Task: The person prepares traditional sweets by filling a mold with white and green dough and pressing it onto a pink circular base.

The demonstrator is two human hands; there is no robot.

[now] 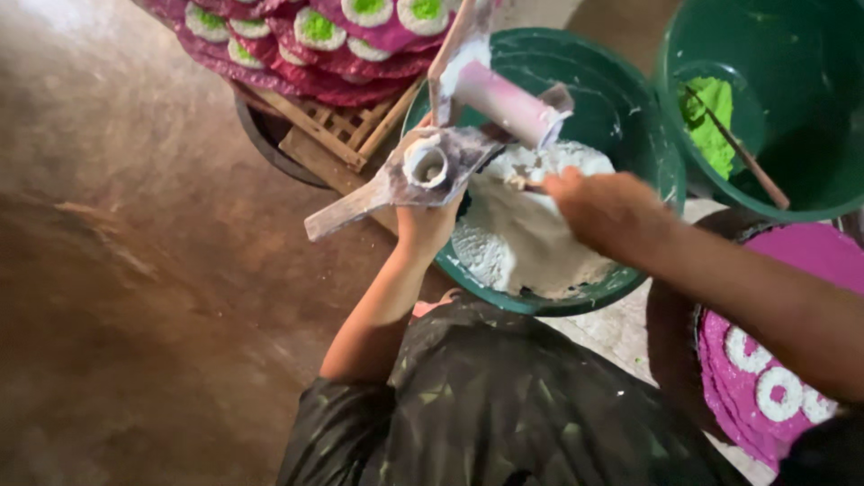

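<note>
Hands work white paste over a green bowl (630,135).
Left hand (427,220) grips a wooden mould (423,166); right hand (598,202), at three o'clock, pinches a stick (522,183).

A bare brown earthen floor (135,270) carried everything. On it sat a green basin (630,117) of white paste, a second green basin (810,54) with a lump of green paste and a stick, and a dark round tub (270,144) bearing a wooden slatted rack (333,130). A pale, paste-spattered patch of ground (612,333) showed between the basins.
</note>
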